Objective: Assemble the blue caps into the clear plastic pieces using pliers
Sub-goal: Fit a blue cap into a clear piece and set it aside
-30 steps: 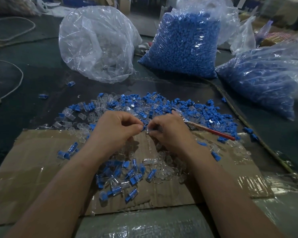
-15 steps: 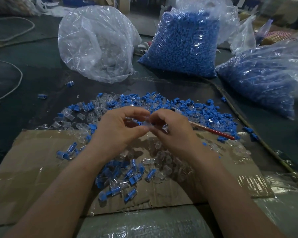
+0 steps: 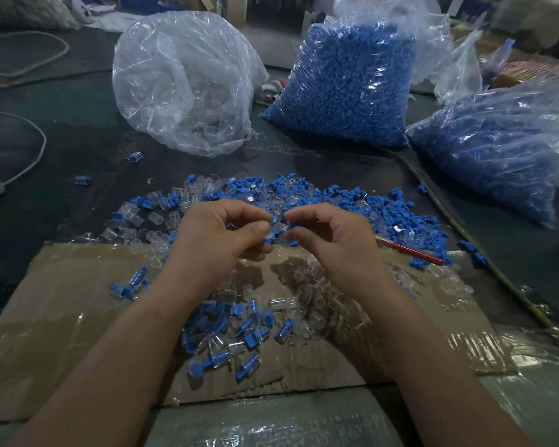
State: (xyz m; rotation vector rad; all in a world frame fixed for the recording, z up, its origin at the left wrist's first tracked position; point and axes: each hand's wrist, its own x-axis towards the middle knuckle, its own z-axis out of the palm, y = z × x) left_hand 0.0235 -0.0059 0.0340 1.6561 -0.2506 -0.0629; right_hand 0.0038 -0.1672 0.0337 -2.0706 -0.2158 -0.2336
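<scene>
Surface [image 3: 78,162]: dark. Cardboard sheet [image 3: 62,317]: taped, at the near edge.
- Capped pieces [image 3: 233,333]: heap on the cardboard, between the forearms.
- Loose pile [image 3: 352,204]: blue caps and clear pieces mixed, beyond the hands.
- Pliers [image 3: 410,251]: red handle lying on the pile, head hidden behind the right hand [image 3: 329,240].
- Left hand [image 3: 220,233] and right hand: fingers curled, pinching one small clear piece [image 3: 273,233] between them, above the pile.
- Clear bag [image 3: 181,82]: a few clear pieces at the bottom.
- Middle bag [image 3: 346,85] and right bag [image 3: 497,150]: full of blue caps.
</scene>
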